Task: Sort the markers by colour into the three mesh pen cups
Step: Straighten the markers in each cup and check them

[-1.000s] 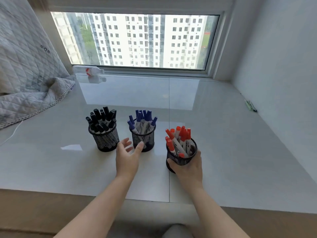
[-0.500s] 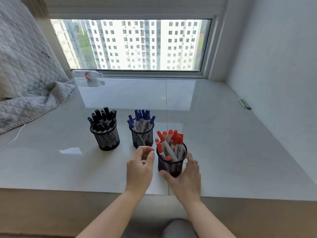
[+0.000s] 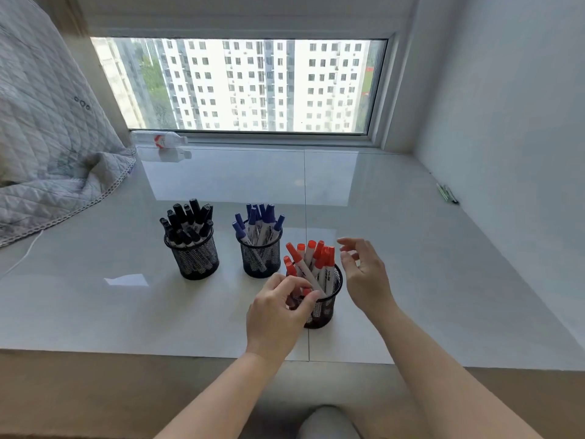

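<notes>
Three black mesh cups stand on the glossy white sill. The left cup holds black markers, and the middle cup holds blue markers. The right cup stands nearer to me and holds red markers. My left hand curls over that cup's near-left rim, its thumb against a white marker barrel, and hides part of the cup. Just right of the red markers, my right hand hovers with its fingers loosely spread, holding nothing.
A quilted grey blanket lies over the sill's left end, with a thin white cable below it. A plastic bottle lies by the window. Green pens rest along the right wall. The sill's front edge runs close to me.
The red-marker cup has come nearer to me and a little left. My right hand let go of it and rose to its right. My left hand moved onto the cup's rim.
</notes>
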`<move>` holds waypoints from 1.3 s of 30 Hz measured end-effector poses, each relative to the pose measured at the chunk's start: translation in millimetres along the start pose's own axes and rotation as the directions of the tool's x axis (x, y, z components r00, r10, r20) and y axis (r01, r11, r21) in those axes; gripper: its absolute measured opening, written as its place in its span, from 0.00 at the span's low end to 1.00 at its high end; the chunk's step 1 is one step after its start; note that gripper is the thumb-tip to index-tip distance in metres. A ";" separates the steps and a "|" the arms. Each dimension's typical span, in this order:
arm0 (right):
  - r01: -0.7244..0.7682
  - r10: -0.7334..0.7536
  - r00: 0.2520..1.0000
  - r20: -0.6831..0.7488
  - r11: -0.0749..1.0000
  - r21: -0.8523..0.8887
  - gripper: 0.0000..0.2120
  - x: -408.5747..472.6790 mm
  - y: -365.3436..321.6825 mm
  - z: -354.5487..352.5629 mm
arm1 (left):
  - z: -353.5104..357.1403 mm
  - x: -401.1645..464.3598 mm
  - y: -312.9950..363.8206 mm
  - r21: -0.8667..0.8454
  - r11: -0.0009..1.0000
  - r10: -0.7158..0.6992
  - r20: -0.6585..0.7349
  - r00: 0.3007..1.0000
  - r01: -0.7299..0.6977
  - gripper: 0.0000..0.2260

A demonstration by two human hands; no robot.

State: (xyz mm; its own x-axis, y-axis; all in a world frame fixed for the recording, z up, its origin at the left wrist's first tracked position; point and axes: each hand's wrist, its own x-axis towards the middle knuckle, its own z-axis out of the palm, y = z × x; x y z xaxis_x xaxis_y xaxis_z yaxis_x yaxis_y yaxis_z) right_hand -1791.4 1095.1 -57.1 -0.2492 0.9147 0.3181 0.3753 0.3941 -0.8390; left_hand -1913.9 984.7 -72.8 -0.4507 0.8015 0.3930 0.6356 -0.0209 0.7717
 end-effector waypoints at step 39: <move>0.186 -0.141 0.928 0.345 0.977 -0.101 0.07 64.8 -48.1 1.0 | -15.0 19.1 -25.8 0.015 0.992 -0.128 -0.003 0.992 0.128 0.05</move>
State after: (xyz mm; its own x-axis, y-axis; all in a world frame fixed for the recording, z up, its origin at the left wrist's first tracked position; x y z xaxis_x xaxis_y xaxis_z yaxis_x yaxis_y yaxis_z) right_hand -1826.5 1135.3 3.5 -0.5923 0.7622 0.2614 0.4106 0.5646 -0.7159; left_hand -1948.3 991.6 -77.6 -0.5302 0.7957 0.2929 0.5822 0.0905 0.8080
